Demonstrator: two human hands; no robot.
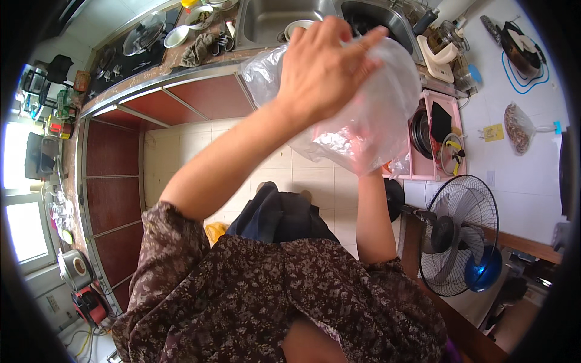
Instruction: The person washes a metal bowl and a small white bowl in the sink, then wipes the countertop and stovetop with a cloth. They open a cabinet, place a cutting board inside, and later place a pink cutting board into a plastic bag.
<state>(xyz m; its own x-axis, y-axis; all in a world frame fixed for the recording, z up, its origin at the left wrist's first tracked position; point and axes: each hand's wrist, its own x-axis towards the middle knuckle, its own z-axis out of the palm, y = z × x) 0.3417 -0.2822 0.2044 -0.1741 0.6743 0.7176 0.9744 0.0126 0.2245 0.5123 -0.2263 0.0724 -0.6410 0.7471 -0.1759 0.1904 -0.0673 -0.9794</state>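
Observation:
A large clear plastic bag is held up in the air before me, crumpled and partly puffed out. My left hand lies over its upper part, back towards me. Its index finger and thumb are apart, and the other fingers bend over the far side, so their grip is hidden. From below, my right hand reaches up into or behind the film and carries the bag. It shows only as a blurred pinkish shape, and the bag's lower edge gathers near that wrist. No contents can be made out in the bag.
Beyond the bag are a steel sink with a bowl in it, a grey rag and scissors. A pink rack and a standing fan are at right. Red cabinets line the left.

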